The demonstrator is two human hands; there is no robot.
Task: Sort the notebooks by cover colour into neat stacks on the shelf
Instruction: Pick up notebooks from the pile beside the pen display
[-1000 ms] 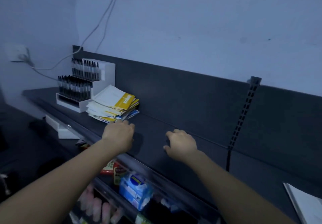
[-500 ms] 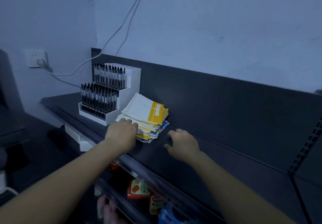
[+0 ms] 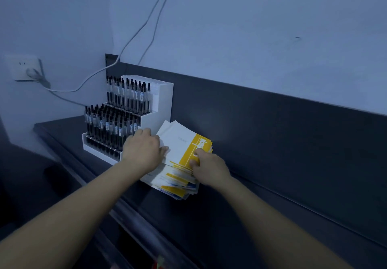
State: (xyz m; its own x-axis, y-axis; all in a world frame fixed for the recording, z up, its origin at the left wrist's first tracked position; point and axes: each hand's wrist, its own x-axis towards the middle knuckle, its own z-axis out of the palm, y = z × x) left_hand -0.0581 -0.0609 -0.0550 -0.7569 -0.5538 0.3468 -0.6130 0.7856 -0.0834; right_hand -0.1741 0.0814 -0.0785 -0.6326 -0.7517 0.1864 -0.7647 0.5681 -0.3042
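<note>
An untidy pile of thin notebooks (image 3: 180,143) lies on the dark shelf (image 3: 240,201), fanned out, with white covers and yellow or blue bands. The top one is white with a yellow band at its right. My left hand (image 3: 144,151) rests on the pile's left side, fingers curled over the edges. My right hand (image 3: 207,166) pinches the top notebooks at their yellow band, thumb on the cover.
A white stepped pen display (image 3: 125,120) full of dark pens stands just left of the pile. A dark back panel (image 3: 272,126) runs behind the shelf. A wall socket (image 3: 25,68) with a cable is at the left. Lower shelves lie dim below.
Both hands moved forward and left onto the notebook pile; earlier they hovered over the shelf's front. The view shifted left and closer.
</note>
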